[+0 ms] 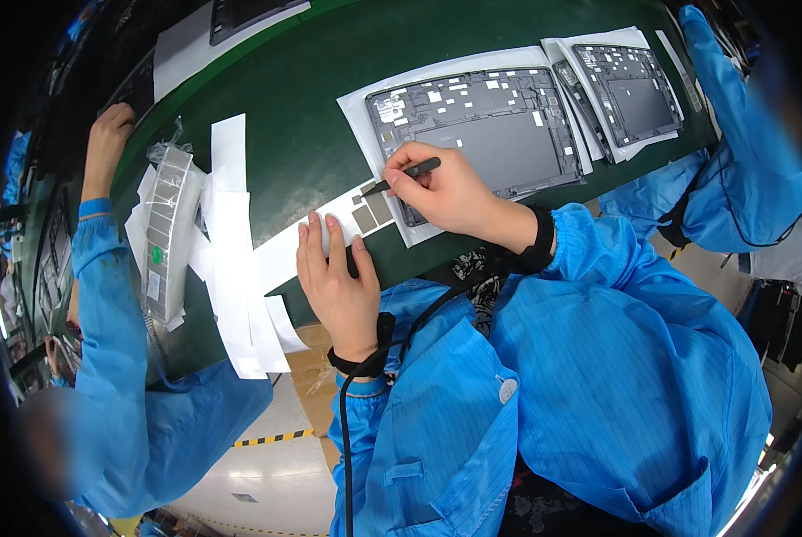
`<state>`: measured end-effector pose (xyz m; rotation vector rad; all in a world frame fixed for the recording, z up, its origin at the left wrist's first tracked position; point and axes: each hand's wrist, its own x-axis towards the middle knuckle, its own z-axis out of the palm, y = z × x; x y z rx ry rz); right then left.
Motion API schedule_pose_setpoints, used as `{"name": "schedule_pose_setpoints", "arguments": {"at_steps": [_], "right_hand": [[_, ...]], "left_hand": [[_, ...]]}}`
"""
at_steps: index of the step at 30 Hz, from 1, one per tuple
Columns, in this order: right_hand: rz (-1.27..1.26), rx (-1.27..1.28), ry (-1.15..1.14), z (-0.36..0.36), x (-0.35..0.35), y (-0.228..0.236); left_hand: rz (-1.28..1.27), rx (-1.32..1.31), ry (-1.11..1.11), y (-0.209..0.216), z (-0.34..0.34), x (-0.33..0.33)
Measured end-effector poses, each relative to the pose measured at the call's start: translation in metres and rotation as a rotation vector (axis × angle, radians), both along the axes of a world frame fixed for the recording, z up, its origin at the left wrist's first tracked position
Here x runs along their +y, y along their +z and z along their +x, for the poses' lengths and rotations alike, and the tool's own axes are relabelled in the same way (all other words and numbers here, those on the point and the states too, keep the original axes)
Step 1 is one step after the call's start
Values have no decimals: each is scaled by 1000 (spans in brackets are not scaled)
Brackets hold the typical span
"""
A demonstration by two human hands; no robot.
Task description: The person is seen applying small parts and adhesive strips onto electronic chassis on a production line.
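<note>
My right hand point(441, 192) grips a pair of black tweezers point(426, 166), pinched close to the working end. Their tip reaches down to the dark grey adhesive pads point(365, 216) on a white backing strip point(284, 257). My left hand point(336, 285) lies on that strip with its fingers apart, pressing it to the table. Something small and black shows between its thumb and fingers; I cannot make out what. Just beyond my right hand, a dark tablet housing point(499, 130) with several small white pieces on it rests on a white sheet point(354, 112).
More white paper strips point(231, 228) lie left of my hands, beside a plastic-wrapped stack of grey pieces point(166, 233) on the green table point(284, 116). Another tablet housing point(629, 94) is at the right. Co-workers' blue sleeves point(110, 295) flank both sides.
</note>
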<state>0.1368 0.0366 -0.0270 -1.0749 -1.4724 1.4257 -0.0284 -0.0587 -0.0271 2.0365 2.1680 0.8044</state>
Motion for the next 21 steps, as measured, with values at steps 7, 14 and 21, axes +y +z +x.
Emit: {"name": "schedule_pose_setpoints", "arguments": {"at_steps": [7,14,21], "right_hand": [[-25,-94,73,-2,-1,6],[-67,171,-117,12,-9,34],[-190,140,-105,62,-16,10]], "left_hand": [[-1,7,17,-4,-1,-4],[4,-20,10,1,-2,-5],[-12,-2,28,18,16,10]]}}
